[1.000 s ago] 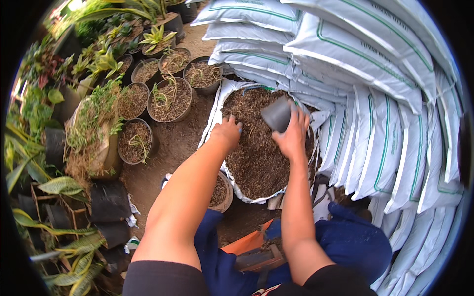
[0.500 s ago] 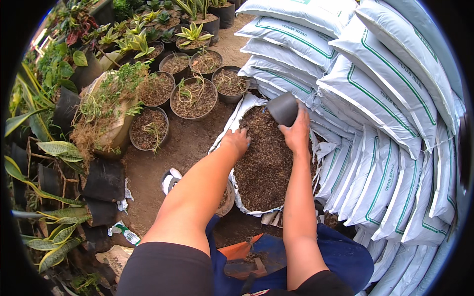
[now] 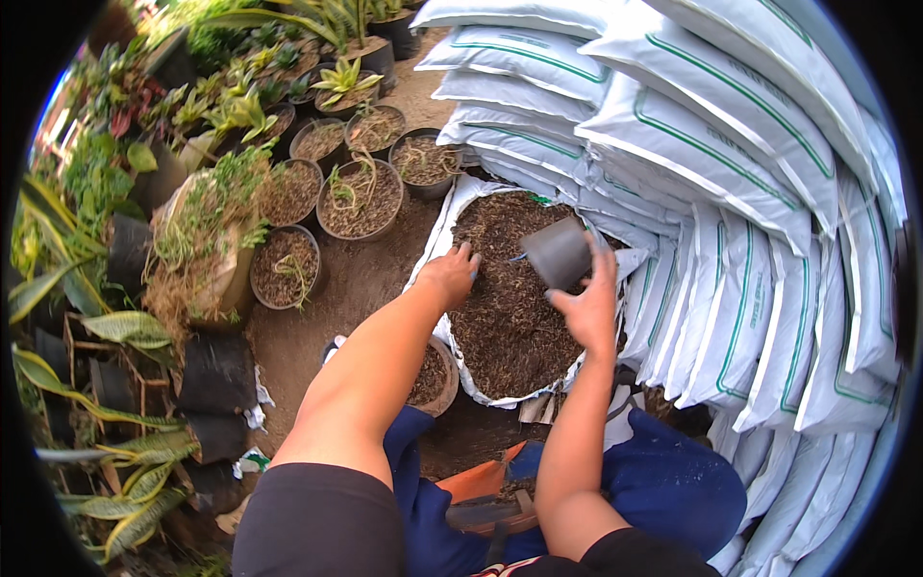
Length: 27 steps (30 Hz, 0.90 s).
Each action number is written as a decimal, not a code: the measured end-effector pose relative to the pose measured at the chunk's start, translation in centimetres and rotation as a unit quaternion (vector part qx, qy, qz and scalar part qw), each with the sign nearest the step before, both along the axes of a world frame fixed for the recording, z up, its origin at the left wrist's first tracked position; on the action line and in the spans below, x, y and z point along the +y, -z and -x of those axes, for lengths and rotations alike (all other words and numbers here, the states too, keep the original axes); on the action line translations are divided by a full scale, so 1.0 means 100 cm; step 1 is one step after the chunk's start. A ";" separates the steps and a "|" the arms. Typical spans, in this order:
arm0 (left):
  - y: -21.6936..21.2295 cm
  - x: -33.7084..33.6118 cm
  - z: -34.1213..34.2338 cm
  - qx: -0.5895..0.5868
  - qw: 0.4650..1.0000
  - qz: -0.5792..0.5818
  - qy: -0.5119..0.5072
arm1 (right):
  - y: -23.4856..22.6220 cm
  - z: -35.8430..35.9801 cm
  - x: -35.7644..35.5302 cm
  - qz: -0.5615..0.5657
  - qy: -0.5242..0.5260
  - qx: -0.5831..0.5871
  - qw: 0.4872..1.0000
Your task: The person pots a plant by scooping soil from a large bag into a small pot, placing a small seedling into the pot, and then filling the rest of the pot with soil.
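Note:
A white sack [image 3: 444,223], its mouth spread wide, is full of dark, crumbly potting soil [image 3: 519,332]. Above the soil my right hand [image 3: 591,306] grips a small black plastic pot [image 3: 550,254] by its right side, thumb below and fingers over the far side. The pot is tilted on its side, and its inside is hidden from here. At the sack's left rim, my left hand [image 3: 447,277] lies against the soil with its fingers stretched out and nothing in them. Below it, a round pot of soil [image 3: 433,378] stands partly behind my left forearm.
White filled sacks [image 3: 702,144] with green lines are stacked high along the right. To the left stand several black pots of soil with wilted plants [image 3: 361,199], a foliage-covered bundle [image 3: 207,216] and striped leafy plants [image 3: 125,332]. An orange and blue item [image 3: 476,481] lies near my knees.
My right hand has brought the black pot down and nearer over the soil, tilting it differently. The left hand stays at the sack's left rim. The whole view has shifted slightly.

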<state>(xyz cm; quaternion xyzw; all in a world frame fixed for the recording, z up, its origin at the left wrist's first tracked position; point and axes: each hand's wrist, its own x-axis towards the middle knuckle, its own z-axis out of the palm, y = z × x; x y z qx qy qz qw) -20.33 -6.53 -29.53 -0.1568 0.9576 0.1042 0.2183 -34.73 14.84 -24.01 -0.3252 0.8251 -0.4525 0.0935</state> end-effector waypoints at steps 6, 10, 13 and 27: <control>0.005 0.017 0.016 0.094 0.991 -0.065 -0.071 | 0.047 0.056 0.045 -0.016 0.225 0.070 0.972; 0.008 0.028 0.023 0.099 0.991 -0.086 -0.030 | 0.075 0.047 0.057 -0.054 0.264 -0.092 0.959; 0.013 0.036 0.023 0.066 0.996 -0.065 -0.014 | 0.065 0.023 0.047 -0.126 0.271 -0.141 0.944; 0.008 0.072 0.072 0.097 0.927 -0.279 -0.232 | 0.051 0.012 0.032 -0.108 0.201 -0.245 0.942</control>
